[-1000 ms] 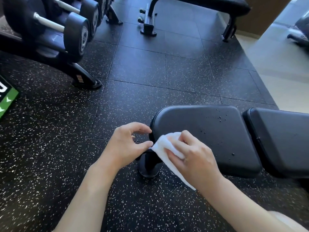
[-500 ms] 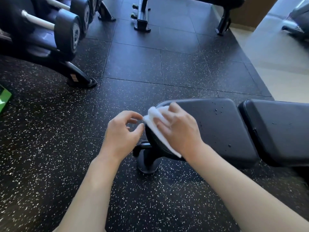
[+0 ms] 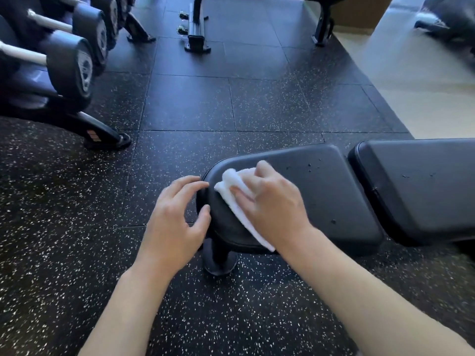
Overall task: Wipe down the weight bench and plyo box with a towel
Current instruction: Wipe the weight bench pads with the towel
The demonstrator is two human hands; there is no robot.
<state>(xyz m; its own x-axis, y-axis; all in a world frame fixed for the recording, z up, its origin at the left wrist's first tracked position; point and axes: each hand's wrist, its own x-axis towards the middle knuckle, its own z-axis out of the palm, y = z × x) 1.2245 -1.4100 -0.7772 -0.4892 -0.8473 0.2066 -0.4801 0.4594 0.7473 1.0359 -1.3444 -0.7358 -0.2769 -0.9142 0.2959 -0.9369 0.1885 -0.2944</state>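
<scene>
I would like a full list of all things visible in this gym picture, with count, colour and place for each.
towel: one, white, folded, on the near end of the seat pad
seat pad: one, black, with droplets, centre right
back pad: one, black, right of the seat pad
dumbbells: several, black with pale handles, on a rack, upper left
second bench: one, black frame, top centre
floor: black speckled tiles; pale floor at upper right
left hand: at the seat pad's end, holding nothing
right hand: pressing the towel on the pad
</scene>
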